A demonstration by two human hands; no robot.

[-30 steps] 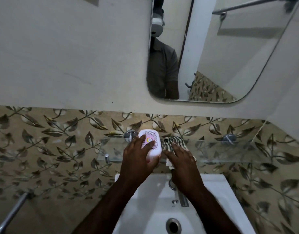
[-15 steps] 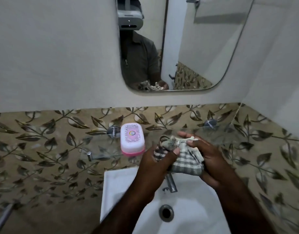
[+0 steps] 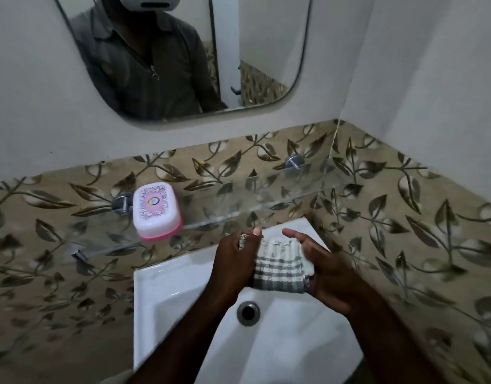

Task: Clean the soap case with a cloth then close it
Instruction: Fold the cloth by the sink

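While the left hand (image 3: 234, 263) and right hand (image 3: 328, 271) clamp fingers on the checked cloth (image 3: 280, 268), the closed soap case (image 3: 156, 210) far left probably needs opening.

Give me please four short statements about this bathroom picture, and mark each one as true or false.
1. The pink and white plastic soap case stands on the clear glass shelf. True.
2. The lid of the soap case is off. False: the lid is on and the case is closed.
3. The left hand and the right hand both hold the grey and white checked cloth. True.
4. The cloth is pressed against the soap case. False: they are apart. The cloth is held above the white ceramic sink, to the right of the case.
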